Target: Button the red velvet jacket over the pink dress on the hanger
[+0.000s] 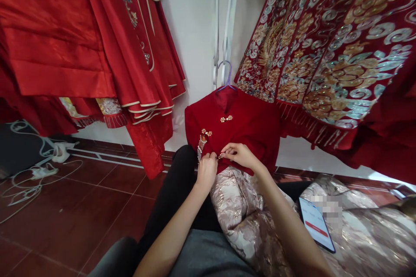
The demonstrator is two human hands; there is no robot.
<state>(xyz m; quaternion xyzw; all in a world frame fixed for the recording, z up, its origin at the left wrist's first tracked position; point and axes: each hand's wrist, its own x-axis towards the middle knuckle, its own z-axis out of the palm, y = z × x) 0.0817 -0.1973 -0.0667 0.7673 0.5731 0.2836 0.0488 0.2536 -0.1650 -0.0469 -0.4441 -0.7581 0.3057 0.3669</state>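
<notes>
A dark red jacket (240, 103) hangs in front of me on a purple hanger (230, 75). Beaded flower clasps (226, 118) sit at its collar and chest, and a beaded tassel (201, 145) dangles at the left. Low on the jacket's front, my left hand (207, 173) is closed, fingertips pinched at one side of another small beaded clasp (220, 155). From the other side my right hand (239, 154) pinches the same clasp between thumb and finger. Fingers partly cover the clasp, so whether it is fastened cannot be told.
Red garments (136, 51) hang at left, and a sequinned, fringed garment (312, 51) at right. Shiny floral fabric (240, 207) lies over my lap and to the right, with a lit phone (316, 225) on it. White cables (39, 173) trail across the tiled floor at left.
</notes>
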